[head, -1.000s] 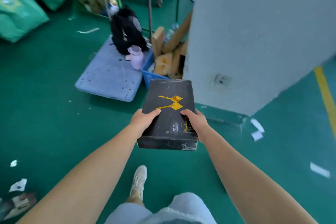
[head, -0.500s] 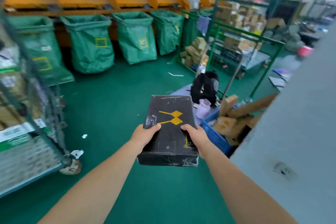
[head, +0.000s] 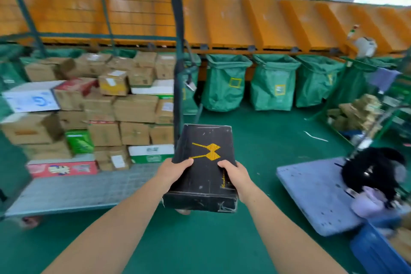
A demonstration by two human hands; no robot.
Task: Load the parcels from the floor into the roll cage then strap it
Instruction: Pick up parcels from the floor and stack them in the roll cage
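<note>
Black parcel [head: 203, 169] — a flat box with a yellow emblem on its lid — is held roughly level in front of the person, well clear of the green floor [head: 200, 240]. The left hand [head: 174, 172] grips the box's left edge, thumb laid over the lid and fingers curled beneath; one fingertip shows under the near end. The right hand [head: 235, 177] grips the right edge likewise, thumb on the lid beside the gold lettering. Both hands sit on the near half of the box.

The roll cage [head: 176, 51] stands ahead and to the left, its dark corner post rising just behind the far end of the box. Cardboard parcels [head: 124, 109] are stacked several layers high at the back of its mesh deck [head: 66, 187]. The held parcel is outside the cage, near that corner post.

Green sacks [head: 224, 82] hang in a row beneath orange chutes [head: 244, 22] along the far wall. To the right, a pale blue platform trolley [head: 311, 191] carries a black backpack [head: 373, 171] — detail there is blurred.
</note>
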